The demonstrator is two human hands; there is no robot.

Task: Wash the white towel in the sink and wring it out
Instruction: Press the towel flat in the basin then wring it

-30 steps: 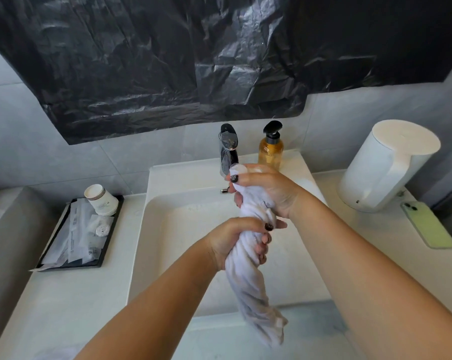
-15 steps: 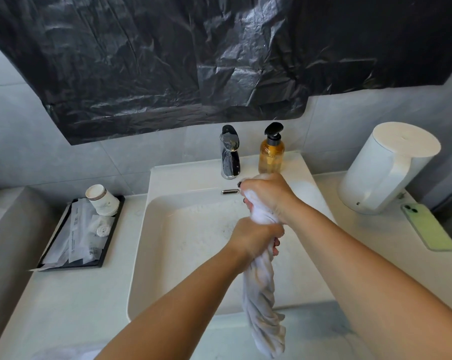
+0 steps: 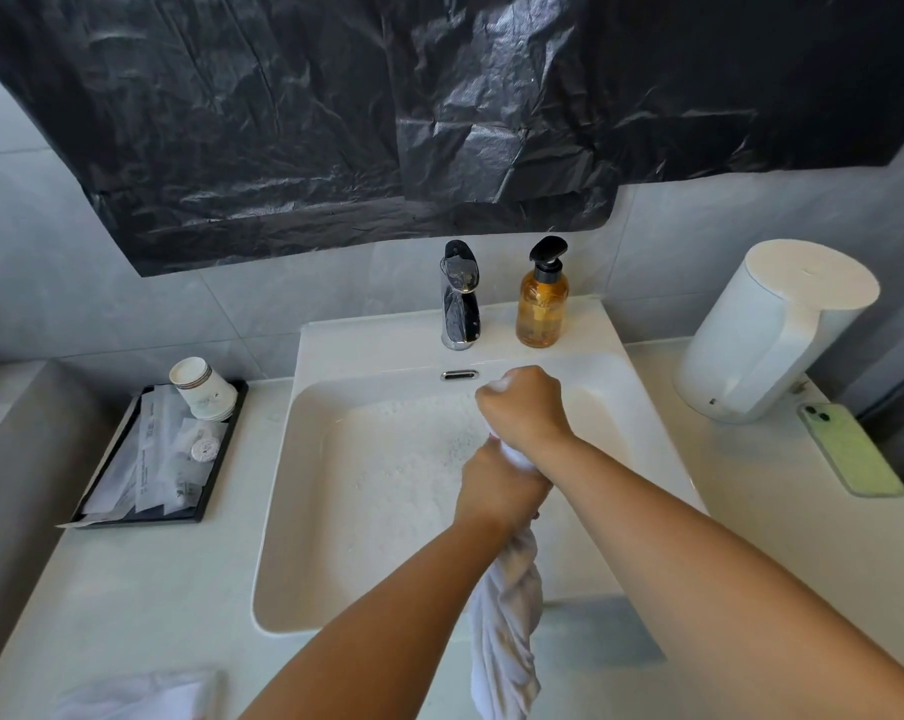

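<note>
The white towel (image 3: 507, 626) is twisted into a rope and hangs over the white sink (image 3: 283, 459), which holds foamy water. My right hand (image 3: 525, 407) grips the towel's upper end in a fist, near the back of the basin. Just below it, my left hand (image 3: 496, 485) grips the towel's middle. The two fists touch. The towel's loose lower end dangles past the sink's front rim. Most of the towel between the hands is hidden by my fingers.
A chrome faucet (image 3: 460, 298) and an amber pump bottle (image 3: 542, 298) stand behind the basin. A white dispenser (image 3: 772, 330) and a green phone (image 3: 850, 449) sit on the right counter. A black tray (image 3: 221, 459) with a paper cup (image 3: 203, 387) and sachets lies left. White cloth (image 3: 138, 693) lies bottom left.
Both hands have dropped lower into the sink and away from the faucet while twisting the towel. The hands have closed together and the towel's hanging end has swung nearer.
</note>
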